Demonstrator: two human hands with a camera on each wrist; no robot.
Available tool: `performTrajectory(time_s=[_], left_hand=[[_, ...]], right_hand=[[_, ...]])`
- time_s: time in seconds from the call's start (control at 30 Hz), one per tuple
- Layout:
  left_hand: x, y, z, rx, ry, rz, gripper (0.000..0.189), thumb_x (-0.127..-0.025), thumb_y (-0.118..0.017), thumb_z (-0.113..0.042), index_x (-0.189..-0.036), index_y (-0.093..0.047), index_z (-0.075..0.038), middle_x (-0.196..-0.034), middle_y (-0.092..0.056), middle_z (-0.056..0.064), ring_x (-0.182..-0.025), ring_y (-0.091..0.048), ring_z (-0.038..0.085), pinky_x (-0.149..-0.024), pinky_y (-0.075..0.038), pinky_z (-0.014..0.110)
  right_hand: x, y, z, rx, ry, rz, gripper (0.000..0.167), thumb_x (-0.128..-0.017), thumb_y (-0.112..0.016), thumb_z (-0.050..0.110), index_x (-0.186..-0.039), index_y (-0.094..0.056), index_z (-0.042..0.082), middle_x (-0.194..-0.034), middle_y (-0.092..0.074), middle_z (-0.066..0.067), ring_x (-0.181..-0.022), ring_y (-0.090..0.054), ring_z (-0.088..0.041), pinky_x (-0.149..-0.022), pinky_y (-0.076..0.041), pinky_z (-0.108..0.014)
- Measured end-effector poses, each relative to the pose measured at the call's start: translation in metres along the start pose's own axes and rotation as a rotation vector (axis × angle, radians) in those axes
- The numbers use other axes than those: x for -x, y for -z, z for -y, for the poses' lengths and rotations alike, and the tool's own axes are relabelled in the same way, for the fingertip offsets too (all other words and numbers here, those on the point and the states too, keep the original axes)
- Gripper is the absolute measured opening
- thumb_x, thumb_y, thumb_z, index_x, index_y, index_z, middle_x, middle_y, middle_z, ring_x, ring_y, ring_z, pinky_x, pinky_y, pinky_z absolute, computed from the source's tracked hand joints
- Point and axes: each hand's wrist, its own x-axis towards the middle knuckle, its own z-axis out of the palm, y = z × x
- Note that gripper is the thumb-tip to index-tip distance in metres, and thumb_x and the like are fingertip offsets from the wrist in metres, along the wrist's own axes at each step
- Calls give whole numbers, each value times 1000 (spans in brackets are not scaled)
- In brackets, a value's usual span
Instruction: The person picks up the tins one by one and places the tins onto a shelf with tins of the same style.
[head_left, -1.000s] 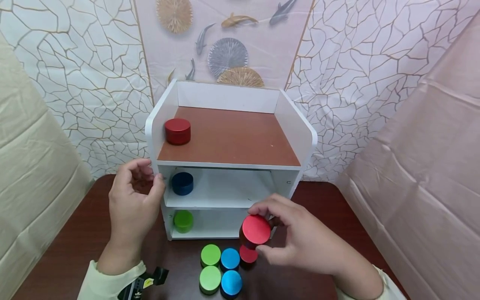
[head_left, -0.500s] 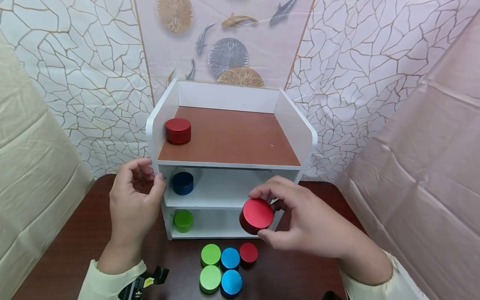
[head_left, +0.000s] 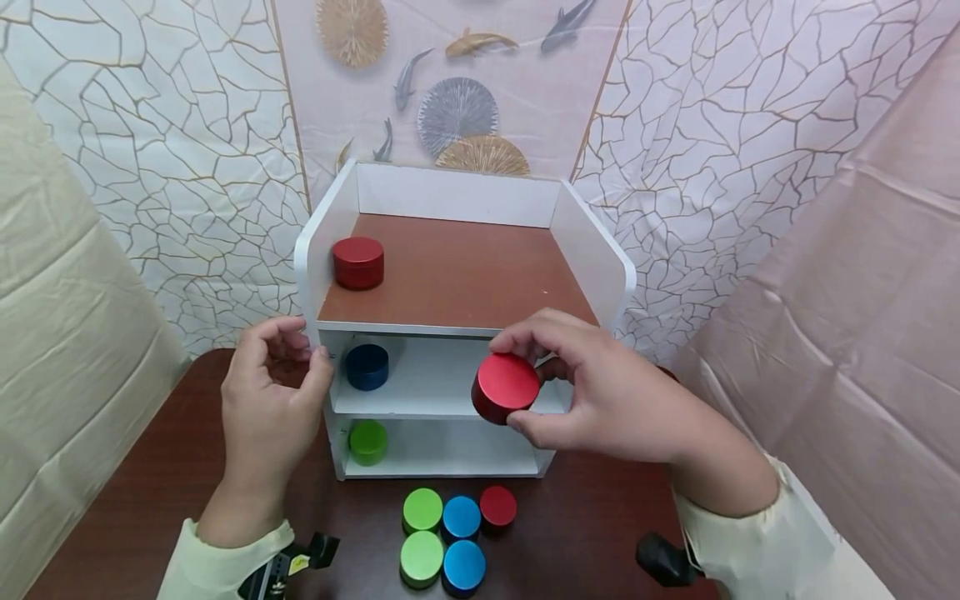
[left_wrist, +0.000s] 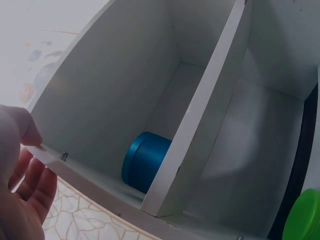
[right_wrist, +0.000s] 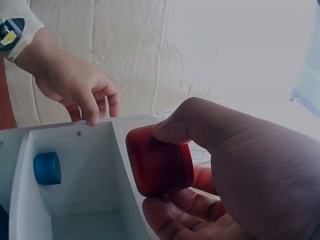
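Note:
My right hand [head_left: 600, 392] grips a round red tin [head_left: 506, 387] by its sides, held up before the middle level of the white shelf unit [head_left: 450, 271]. In the right wrist view the thumb lies on top of this tin [right_wrist: 155, 162], fingers beneath it. My left hand [head_left: 270, 417] holds the unit's left side panel, thumb at the front edge and fingers around the outside. Another red tin [head_left: 358, 265] sits at the left of the brown top, a dark blue tin [head_left: 367, 367] on the middle shelf, and a green tin [head_left: 368, 442] on the bottom one.
On the dark wooden table [head_left: 585, 517] before the unit stand two green tins [head_left: 422, 558], two blue tins [head_left: 463, 567] and a red tin [head_left: 497, 507], grouped closely. Patterned cloth hangs behind, with plain cloth [head_left: 817, 292] at both sides. A black wrist device [head_left: 663, 560] hangs by the right sleeve.
My right hand has lifted the red tin up from just above the tins on the table to in front of the middle shelf. My left hand has stayed in place.

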Motion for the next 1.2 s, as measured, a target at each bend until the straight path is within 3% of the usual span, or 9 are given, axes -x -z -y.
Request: performTrajectory(time_s=[0.9,1.2], left_hand=[[0,0,0,-10,7,0,41,-102,-78,-9,-141,-67,-7,-115,-68,7,-100,-62,11,-85,-52,11],[0,0,0,-13,12,1,41,-102,-78,-9,-141,-67,-7,-116,-68,7,-100,-61,11,-86,-51,11]], right_hand=[[-58,28,1,-13,-119,48,58,-91,-91,16,-144,-67,16,-134,-70,-2,-118,-68,-24,-96,-68,-39],[-79,35,-5,2,-139,57,52,-94,-88,14,-142,-68,12,-127,-71,-5,-116,-68,-24,-100,-65,-40]])
